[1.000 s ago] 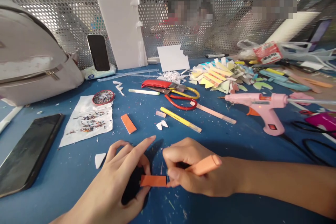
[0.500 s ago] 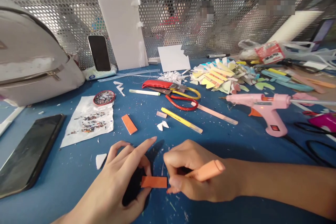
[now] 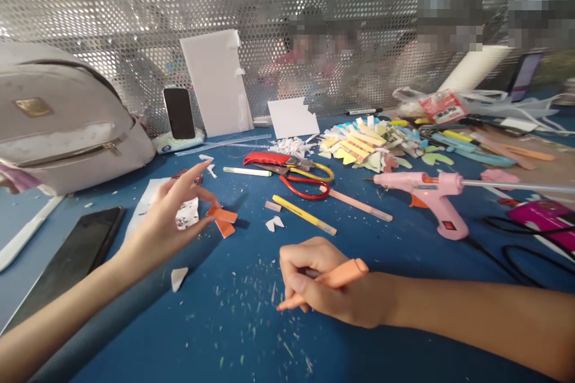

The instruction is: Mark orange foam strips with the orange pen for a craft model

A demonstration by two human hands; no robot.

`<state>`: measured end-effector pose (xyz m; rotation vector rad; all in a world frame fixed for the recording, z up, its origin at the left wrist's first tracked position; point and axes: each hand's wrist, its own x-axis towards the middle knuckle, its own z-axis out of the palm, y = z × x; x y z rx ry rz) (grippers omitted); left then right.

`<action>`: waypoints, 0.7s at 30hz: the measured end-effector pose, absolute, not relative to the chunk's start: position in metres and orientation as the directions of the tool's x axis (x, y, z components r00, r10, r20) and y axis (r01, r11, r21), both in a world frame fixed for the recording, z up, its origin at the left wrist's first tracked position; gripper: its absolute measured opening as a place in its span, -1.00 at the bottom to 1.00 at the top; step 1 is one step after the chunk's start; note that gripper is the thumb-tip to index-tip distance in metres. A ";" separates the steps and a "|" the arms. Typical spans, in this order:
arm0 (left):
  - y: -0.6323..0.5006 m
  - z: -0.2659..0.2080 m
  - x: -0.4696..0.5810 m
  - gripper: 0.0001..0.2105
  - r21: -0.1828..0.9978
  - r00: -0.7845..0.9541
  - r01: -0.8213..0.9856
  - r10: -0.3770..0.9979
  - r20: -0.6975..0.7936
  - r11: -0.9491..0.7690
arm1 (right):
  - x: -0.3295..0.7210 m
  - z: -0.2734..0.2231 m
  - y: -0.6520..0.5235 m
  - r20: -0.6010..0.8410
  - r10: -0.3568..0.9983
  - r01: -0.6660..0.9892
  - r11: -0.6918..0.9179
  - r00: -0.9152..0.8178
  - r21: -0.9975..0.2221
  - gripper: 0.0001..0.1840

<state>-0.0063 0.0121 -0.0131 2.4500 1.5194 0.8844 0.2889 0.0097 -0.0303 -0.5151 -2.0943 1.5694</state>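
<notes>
My left hand (image 3: 173, 209) pinches a small orange strip (image 3: 224, 215) between thumb and fingers, at the left of the table. Just under that strip lies a second orange strip (image 3: 226, 228), partly covered by it. My right hand (image 3: 321, 284) is closed round an orange marker (image 3: 344, 274), its tip pointing down and left near the table top. A cut white piece (image 3: 275, 223) and a yellow marker (image 3: 305, 215) lie beyond my right hand. Behind my left hand is a white paper (image 3: 146, 203) with dark specks, partly hidden.
A pink glue gun (image 3: 422, 185) with a cable stands at the right. Scissors (image 3: 309, 185) and a red-handled tool (image 3: 269, 159) lie in the middle, before a pile of coloured scraps (image 3: 359, 143). A phone (image 3: 72, 263) and a grey backpack (image 3: 67, 131) occupy the left.
My left hand has lifted the orange strip from beside the marker tip and carried it left and away, over the other strip. My right hand still holds the marker near the same place.
</notes>
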 end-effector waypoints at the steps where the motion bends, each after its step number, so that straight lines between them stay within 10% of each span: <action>1: 0.019 -0.014 -0.008 -0.35 0.383 0.343 0.781 0.851 0.398 -0.494 | 0.289 -0.030 0.010 0.148 0.557 0.018 0.281 -0.817 -0.960 -0.65; 14: 0.022 -0.014 -0.009 -0.55 0.329 0.495 0.757 0.824 0.274 -0.564 | 0.290 -0.033 0.010 0.230 0.550 -0.010 0.375 -0.803 -0.927 -0.68; 21: -0.047 -0.014 -0.032 -0.71 0.283 0.378 0.852 0.891 0.253 -0.441 | 0.284 -0.042 0.001 0.597 0.326 -0.230 0.708 -0.733 -0.668 -0.72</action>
